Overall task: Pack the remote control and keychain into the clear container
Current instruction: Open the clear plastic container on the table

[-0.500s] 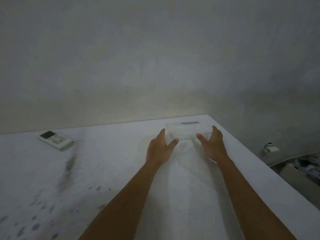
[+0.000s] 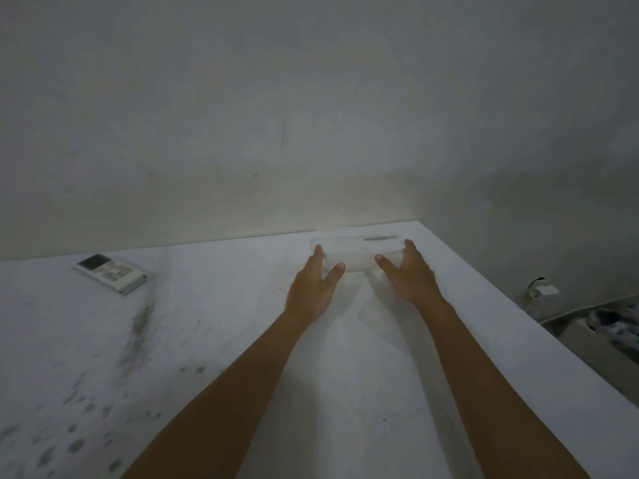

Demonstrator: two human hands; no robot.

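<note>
Stained white tabletop [image 2: 214, 340] runs up to a bare grey wall [image 2: 311, 115]. Near the table's far right corner sits the clear container [image 2: 356, 254], the landmark here. Left hand [image 2: 313, 288] cups its left end, thumb on the near wall and fingers wrapped round the far side; right hand [image 2: 409, 274] does likewise at its right end. Both clasp it between spread fingers. Remote control [image 2: 110, 273] lies well to the container's left, untouched. Keychain cannot be made out.
</note>
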